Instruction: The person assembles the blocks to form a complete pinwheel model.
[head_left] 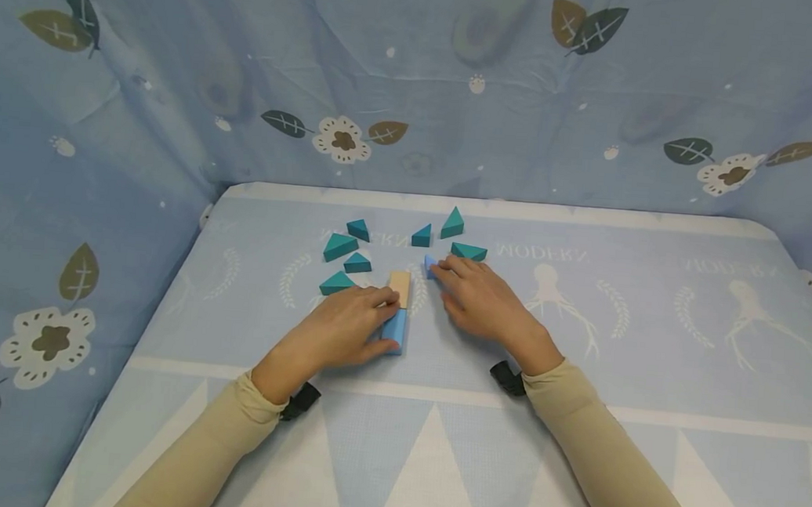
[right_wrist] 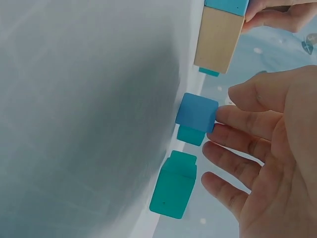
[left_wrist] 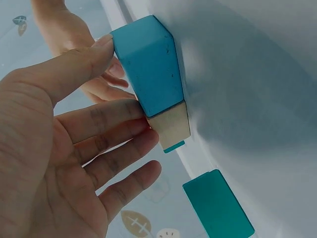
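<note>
In the head view my left hand (head_left: 344, 324) rests at the left side of a row of two blocks. A blue rectangular block (head_left: 393, 330) forms the near part, and a natural wood block (head_left: 400, 284) lies end to end beyond it. The left wrist view has the thumb on the near corner of the blue block and the index fingertip by the seam. My right hand (head_left: 479, 299) touches a small blue triangular block (head_left: 429, 266) with its fingertips; its thumb stands apart from that block in the right wrist view.
Several teal triangular blocks lie beyond the hands, among them one (head_left: 339, 246) at the left and one (head_left: 454, 223) at the back. Another teal triangular block (head_left: 469, 252) lies just past my right fingers. A patterned cloth (head_left: 587, 297) covers the table, with blue curtains (head_left: 419, 66) behind.
</note>
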Demonstrator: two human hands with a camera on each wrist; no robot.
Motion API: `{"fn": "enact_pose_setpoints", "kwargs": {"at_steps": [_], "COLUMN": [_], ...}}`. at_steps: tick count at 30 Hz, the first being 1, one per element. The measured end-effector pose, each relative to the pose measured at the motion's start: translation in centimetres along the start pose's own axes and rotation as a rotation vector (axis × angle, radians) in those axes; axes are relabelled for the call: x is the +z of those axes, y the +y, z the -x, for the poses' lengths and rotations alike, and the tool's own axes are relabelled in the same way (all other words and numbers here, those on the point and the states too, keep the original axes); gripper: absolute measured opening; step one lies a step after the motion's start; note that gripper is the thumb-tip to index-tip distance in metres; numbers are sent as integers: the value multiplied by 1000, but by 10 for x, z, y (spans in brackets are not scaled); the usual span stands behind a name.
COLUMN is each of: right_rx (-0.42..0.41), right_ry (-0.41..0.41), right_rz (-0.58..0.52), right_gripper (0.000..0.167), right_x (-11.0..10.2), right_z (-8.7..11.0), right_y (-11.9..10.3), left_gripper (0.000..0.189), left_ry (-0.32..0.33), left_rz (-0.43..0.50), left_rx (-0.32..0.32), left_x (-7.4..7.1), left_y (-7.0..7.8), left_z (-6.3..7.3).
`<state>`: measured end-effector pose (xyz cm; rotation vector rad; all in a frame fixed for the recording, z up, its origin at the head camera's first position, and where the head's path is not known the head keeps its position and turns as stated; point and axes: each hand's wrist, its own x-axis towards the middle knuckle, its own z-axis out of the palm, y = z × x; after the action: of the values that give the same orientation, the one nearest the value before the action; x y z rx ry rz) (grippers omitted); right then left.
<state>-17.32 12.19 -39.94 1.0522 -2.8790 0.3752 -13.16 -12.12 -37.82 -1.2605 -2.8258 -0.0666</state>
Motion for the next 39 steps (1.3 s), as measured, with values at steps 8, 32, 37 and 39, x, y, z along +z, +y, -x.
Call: {"fn": "enact_pose_setpoints", "kwargs": {"at_steps": [8, 32, 37, 39], "right_rx": [-6, -76, -96, -102], "right_ry": [-1, 8, 41, 52], "right_rz": [-10, -65, -100, -115], "right_gripper": [44, 40, 36, 36], "right_x": [1, 5, 7, 9], "right_z": [-1, -24, -28, -29], "right_y": [-1, -1, 1, 2], "left_gripper": [55, 54, 55, 55], "left_ry": [7, 0, -6, -6], "left_rz": [7, 62, 74, 74], "left_rx": [8, 9, 14, 15], "left_x": [1, 0, -1, -1], "left_y": [-2, -6, -5, -5], "left_z": [1, 1, 0, 0]}}
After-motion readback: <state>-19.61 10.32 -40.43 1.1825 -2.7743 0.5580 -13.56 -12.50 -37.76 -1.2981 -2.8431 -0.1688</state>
